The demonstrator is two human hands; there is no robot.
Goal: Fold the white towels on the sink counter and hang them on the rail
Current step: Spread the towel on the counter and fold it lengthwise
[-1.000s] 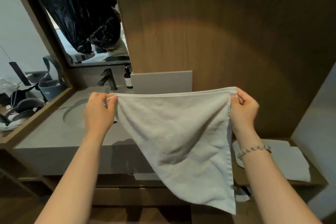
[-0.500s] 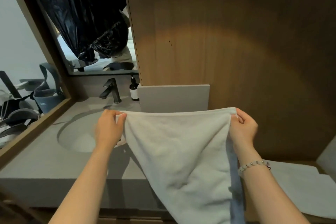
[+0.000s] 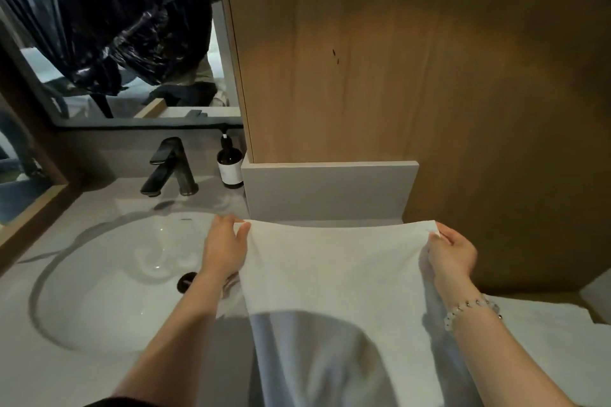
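No writing can be read anywhere; the dark soap bottle (image 3: 230, 167) at the far side of the bench (image 3: 49, 373) has a pale label, but its print is too small to make out. The white towel (image 3: 337, 277) is stretched between both hands over the right part of the bench, its top edge level and the rest falling toward the near edge. The left hand (image 3: 224, 249) has its grip closed on the top left corner, fingers pinched over the hem. The right hand (image 3: 451, 253), with a bead bracelet (image 3: 471, 309) on its wrist, has its grip closed on the top right corner. The round basin (image 3: 109, 287) lies left of the towel, just under the left hand, with the black tap (image 3: 170, 167) beyond it. A low grey panel (image 3: 330, 190) stands just beyond the towel's top edge. More white cloth (image 3: 555, 344) lies at the near right.
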